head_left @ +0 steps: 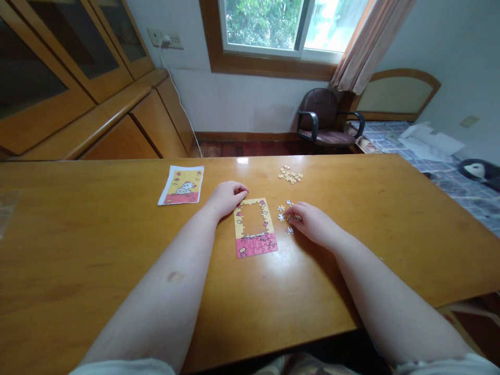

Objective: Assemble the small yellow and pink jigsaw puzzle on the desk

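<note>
A small jigsaw puzzle (254, 227) lies on the wooden table (117, 271), with a yellow border, a pink bottom strip and an unfilled middle. My left hand (226, 197) rests curled in a loose fist at the puzzle's upper left corner, touching the table. My right hand (312, 221) is just right of the puzzle, its fingers pinched among a few loose pieces (282, 212). What the fingertips hold is too small to make out.
A picture card (182, 185) showing the finished image lies to the left. A pile of loose yellow pieces (290, 175) sits farther back. Beyond the table stand a dark armchair (324, 120), wooden cabinets (78, 67) and a bed (449, 172).
</note>
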### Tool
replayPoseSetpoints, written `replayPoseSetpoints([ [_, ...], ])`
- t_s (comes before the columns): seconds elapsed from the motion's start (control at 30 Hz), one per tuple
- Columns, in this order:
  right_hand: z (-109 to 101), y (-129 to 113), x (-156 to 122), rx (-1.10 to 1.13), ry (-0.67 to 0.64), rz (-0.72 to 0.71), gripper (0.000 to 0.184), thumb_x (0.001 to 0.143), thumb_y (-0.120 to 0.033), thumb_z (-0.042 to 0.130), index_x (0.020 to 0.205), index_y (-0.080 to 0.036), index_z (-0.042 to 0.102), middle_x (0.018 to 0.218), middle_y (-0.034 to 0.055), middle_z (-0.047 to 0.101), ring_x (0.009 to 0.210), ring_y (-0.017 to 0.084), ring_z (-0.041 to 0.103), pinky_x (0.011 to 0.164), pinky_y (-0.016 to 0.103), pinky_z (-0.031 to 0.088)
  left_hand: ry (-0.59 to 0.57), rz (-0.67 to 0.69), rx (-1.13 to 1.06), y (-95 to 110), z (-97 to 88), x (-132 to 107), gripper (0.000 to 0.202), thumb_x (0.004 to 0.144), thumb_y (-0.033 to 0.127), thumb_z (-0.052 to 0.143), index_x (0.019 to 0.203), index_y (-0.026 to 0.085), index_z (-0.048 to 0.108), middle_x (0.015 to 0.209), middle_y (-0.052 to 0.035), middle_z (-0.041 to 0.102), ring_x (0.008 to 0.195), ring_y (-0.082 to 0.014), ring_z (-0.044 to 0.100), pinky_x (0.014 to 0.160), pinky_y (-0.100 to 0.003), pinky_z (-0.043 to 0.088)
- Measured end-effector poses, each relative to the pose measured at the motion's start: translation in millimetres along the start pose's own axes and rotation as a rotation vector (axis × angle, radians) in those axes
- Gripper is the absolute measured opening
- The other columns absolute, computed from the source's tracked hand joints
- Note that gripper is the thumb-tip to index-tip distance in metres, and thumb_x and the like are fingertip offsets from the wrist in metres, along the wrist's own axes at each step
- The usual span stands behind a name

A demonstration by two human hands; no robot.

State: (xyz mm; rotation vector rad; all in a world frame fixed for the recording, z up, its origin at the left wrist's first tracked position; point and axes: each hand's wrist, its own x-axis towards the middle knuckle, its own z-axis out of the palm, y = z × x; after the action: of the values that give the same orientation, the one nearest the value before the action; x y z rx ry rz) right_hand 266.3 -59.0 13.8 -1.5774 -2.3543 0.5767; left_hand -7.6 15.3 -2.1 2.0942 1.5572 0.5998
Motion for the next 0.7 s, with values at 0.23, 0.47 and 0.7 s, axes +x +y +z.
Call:
replayPoseSetpoints([
  [0.23, -3, -8, -7, 0.096, 0.015, -0.125, 0.026, 0.078, -0.004, 0.058, 0.094, -0.02, 0.071, 0.091, 0.0035, 0.067, 0.079, 0.014, 0.062, 0.074, 0.026, 0.048, 0.003, 0.009, -0.005, -1, 0.2, 0, 0.026, 0.083, 0.034, 0.055, 0.093, 0.021, 0.075, 0.098, -0.0054, 0.073, 0.093, -0.0228, 0.065, 0.084, -0.033, 0.05],
  [0.47, 4, -28, -12, 0.279, -0.046, -0.244, 0.024, 0.081, -0.004, 0.059, 0.091, -0.021, 0.072, 0.089, 0.0021, 0.069, 0.079, 0.014, 0.062, 0.076, 0.026, 0.05, 0.008, 0.016, 0.009, -2, 1.1, 0, 0.026, 0.083, 0.034, 0.055, 0.093, 0.021, 0.075, 0.098, -0.0058, 0.073, 0.094, -0.0227, 0.065, 0.084, -0.033, 0.05],
  [0.7, 22, -48, -20, 0.356, -0.03, -0.214, 0.012, 0.082, -0.012, 0.066, 0.089, -0.02, 0.07, 0.089, 0.0032, 0.068, 0.079, 0.014, 0.063, 0.077, 0.026, 0.052, 0.01, 0.027, 0.016, -3, 2.2, 1, 0.028, 0.083, 0.036, 0.054, 0.094, 0.02, 0.076, 0.098, -0.0064, 0.073, 0.093, -0.0229, 0.065, 0.084, -0.033, 0.05],
])
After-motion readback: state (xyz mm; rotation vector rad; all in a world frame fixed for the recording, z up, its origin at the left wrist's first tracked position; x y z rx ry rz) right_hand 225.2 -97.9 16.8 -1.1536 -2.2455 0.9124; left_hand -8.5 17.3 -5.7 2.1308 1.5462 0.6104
